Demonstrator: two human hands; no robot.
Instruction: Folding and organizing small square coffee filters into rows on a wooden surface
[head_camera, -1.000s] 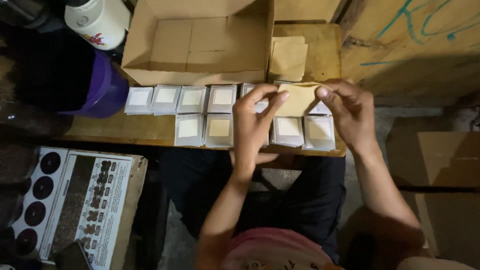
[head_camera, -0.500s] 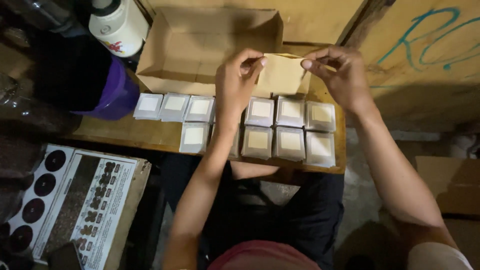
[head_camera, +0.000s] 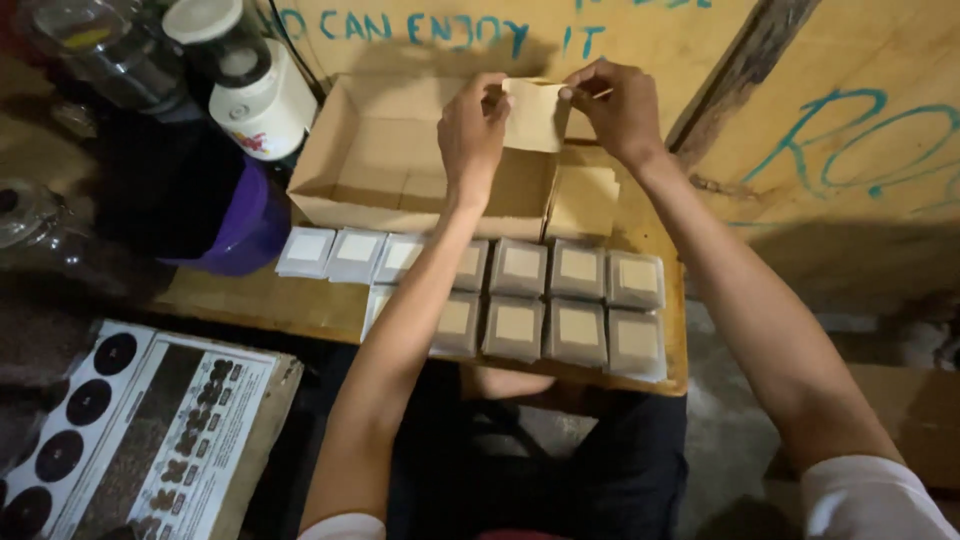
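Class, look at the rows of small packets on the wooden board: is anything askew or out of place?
Mostly tidy. The white packets at the left end sit slightly tilted, out of line with the brown packets. Both hands hold a paper envelope.

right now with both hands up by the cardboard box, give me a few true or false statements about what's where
1. Both hands, left hand and right hand, pinch one tan paper piece. True.
2. The paper piece is held above the open cardboard box. True.
3. The small square packets are stacked inside the box. False: they lie in two rows on the wooden table, in front of the box.
4. A purple-rimmed dark container sits right of the box. False: it sits left of it.
5. A white bottle stands left of the box. True.
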